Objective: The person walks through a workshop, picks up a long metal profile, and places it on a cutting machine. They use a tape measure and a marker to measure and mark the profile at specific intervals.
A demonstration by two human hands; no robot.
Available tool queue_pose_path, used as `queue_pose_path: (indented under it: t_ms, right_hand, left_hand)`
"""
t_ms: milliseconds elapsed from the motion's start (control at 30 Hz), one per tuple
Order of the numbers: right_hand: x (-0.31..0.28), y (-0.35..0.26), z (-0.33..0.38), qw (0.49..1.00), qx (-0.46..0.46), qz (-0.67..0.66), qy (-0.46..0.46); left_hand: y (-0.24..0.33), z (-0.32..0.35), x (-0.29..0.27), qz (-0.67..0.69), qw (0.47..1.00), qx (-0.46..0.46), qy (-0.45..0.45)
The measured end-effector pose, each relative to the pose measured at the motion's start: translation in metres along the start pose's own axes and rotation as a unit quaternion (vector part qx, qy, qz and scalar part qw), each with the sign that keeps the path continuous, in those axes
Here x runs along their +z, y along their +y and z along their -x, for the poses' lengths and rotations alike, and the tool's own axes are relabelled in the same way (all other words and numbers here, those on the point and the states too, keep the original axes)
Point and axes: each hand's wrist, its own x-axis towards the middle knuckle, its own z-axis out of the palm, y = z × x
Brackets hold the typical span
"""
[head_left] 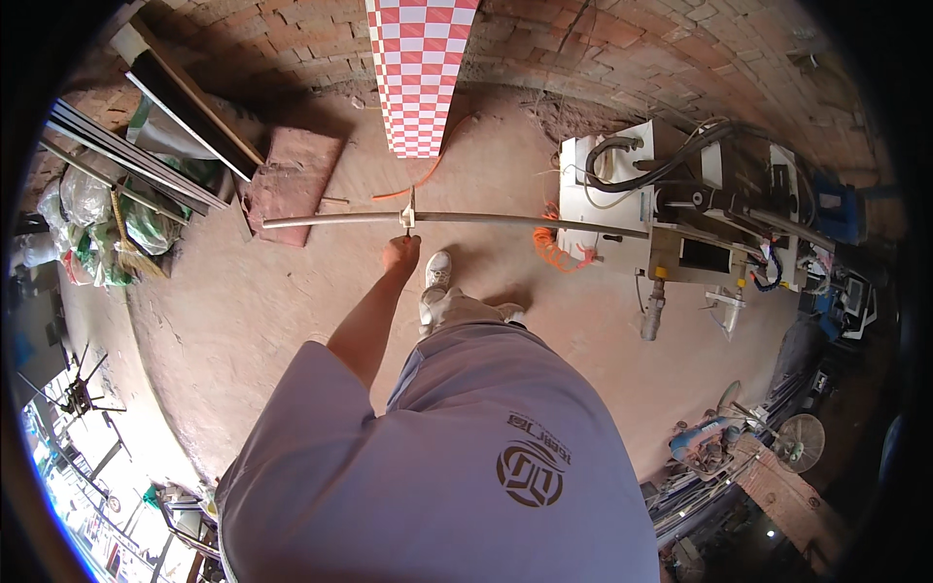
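My left hand (400, 254) is closed, its fingers curled just under a small pale bracket (408, 215). What the fingers hold is too small to make out. A long, thin metal bar (515, 223) passes through or over the bracket and runs from the left across to a machine (680, 255) at the right. Below the hand stands my white shoe (439, 269) on the dusty floor. My right hand is out of sight.
A red-and-white checkered panel (418, 78) extends from the brick wall. An orange coiled hose (562, 243) hangs by the machine. Leaning boards (190, 107), plastic bags (92, 209), a broom (131, 238) and a reddish sheet (292, 175) lie left. A fan (799, 443) is lower right.
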Motion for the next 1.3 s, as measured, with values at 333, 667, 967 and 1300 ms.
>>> queue_pose_path:
  t_ms: [333,667,967,1300]
  right_hand:
    - [-0.012,-0.001,-0.003,1.0,-0.005,0.015,-0.003]
    - [-0.023,-0.005,-0.019,1.0,-0.024,0.008,0.005]
    - [-0.013,-0.021,-0.031,0.998,-0.063,0.005,0.028]
    - [0.022,-0.043,0.028,0.989,0.05,-0.131,0.05]
  left_hand:
    - [0.031,0.018,0.023,0.695,0.69,-0.121,-0.164]
    - [-0.041,0.086,0.037,0.292,0.858,-0.119,-0.407]
    - [-0.171,0.092,0.02,-0.159,0.924,-0.063,-0.341]
    - [-0.162,0.083,0.008,-0.299,0.858,-0.056,-0.414]
